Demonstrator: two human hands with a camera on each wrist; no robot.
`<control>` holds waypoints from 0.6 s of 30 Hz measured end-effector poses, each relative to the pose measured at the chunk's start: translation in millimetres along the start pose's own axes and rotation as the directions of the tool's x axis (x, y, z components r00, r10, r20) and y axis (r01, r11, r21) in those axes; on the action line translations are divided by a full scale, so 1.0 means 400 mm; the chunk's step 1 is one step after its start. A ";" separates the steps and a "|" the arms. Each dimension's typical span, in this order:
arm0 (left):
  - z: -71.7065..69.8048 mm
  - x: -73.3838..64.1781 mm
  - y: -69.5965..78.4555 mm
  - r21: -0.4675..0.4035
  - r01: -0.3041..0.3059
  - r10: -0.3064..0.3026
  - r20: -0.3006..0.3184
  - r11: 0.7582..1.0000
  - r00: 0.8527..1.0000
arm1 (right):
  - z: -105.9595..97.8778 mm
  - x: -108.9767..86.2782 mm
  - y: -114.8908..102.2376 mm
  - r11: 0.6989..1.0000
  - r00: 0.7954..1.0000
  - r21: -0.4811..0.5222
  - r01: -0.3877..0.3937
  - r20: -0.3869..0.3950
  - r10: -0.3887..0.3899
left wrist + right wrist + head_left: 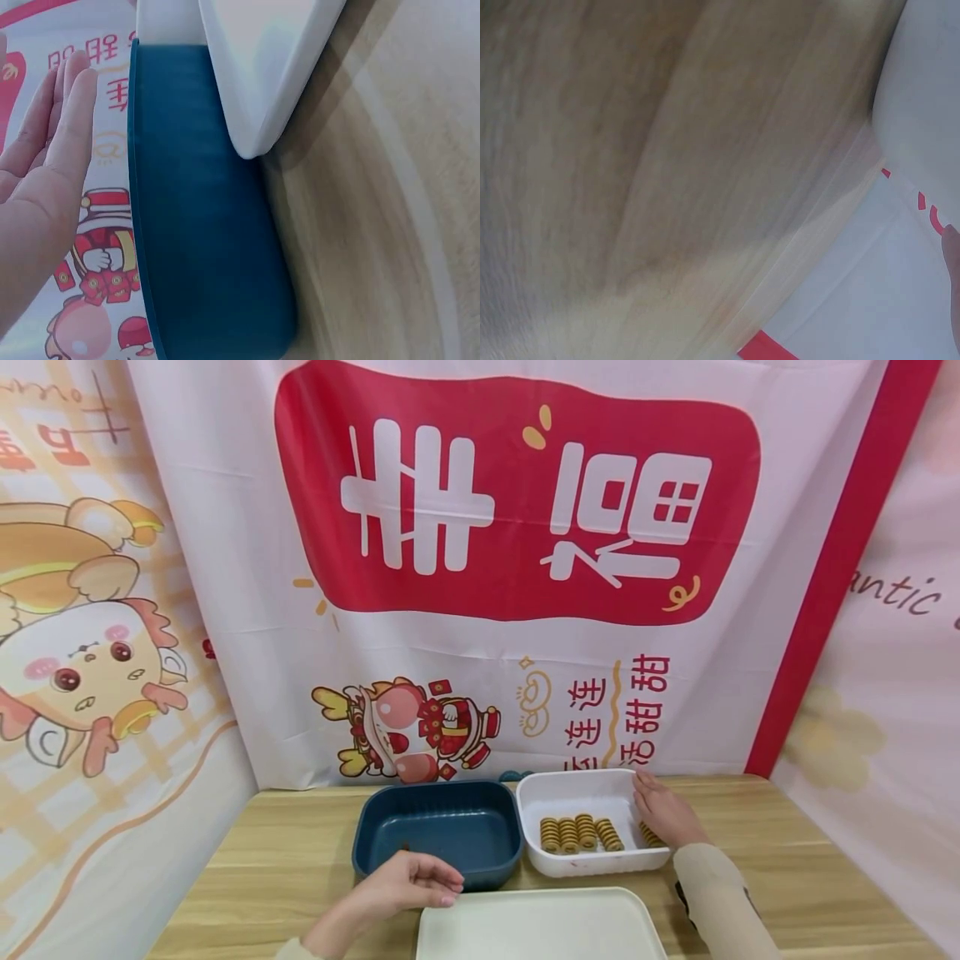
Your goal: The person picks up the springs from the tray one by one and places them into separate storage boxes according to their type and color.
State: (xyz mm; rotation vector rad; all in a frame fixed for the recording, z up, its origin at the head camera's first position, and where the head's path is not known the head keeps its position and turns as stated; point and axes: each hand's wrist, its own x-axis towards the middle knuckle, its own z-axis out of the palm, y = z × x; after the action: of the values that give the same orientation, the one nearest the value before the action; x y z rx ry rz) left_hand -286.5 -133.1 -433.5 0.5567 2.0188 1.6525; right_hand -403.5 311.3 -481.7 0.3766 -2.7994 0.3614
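My left hand hovers over the front edge of a dark blue tub, near the left back corner of a cream tray. In the left wrist view its fingers are fairly straight and hold nothing. My right hand rests on the right rim of a white tub, its fingers stretched toward the back corner. Inside that tub, several rows of round brown biscuits stand along the front; the hand partly hides another row at the right. Only a finger shows in the right wrist view.
Both tubs stand side by side on a wooden table, close to a printed white and red cloth hanging behind. Printed cloths also hang at left and right. A small brown speck shows at the blue tub's front.
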 end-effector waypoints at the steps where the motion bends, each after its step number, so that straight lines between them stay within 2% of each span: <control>1: 0.003 -0.002 -0.002 -0.008 0.002 -0.002 0.016 1.000 1.000 | 0.000 0.000 0.000 1.000 1.000 -0.001 -0.002 0.003 0.002; 8: 0.016 -0.015 -0.005 -0.025 0.030 -0.027 0.137 0.999 0.990 | 0.001 -0.002 0.001 1.000 1.000 0.007 0.010 0.000 -0.010; 13: 0.033 -0.024 -0.007 0.016 0.043 -0.045 0.179 0.999 0.983 | 0.002 -0.004 0.000 1.000 1.000 0.003 0.005 0.007 -0.005; 16: 0.032 -0.007 -0.053 0.088 0.058 -0.075 0.201 0.994 0.977 | 0.001 -0.004 -0.001 1.000 1.000 0.003 0.001 0.011 -0.001; 18: 0.027 0.015 -0.113 0.161 0.073 -0.104 0.194 0.984 0.975 | 0.001 -0.005 -0.003 1.000 1.000 0.005 -0.002 0.016 0.002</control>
State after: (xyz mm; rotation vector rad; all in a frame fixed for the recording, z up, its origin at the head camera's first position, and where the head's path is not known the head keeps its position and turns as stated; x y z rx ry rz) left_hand -285.7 -129.7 -480.1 0.6506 2.0001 1.3387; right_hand -401.5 310.5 -482.4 0.3791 -2.8150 0.3670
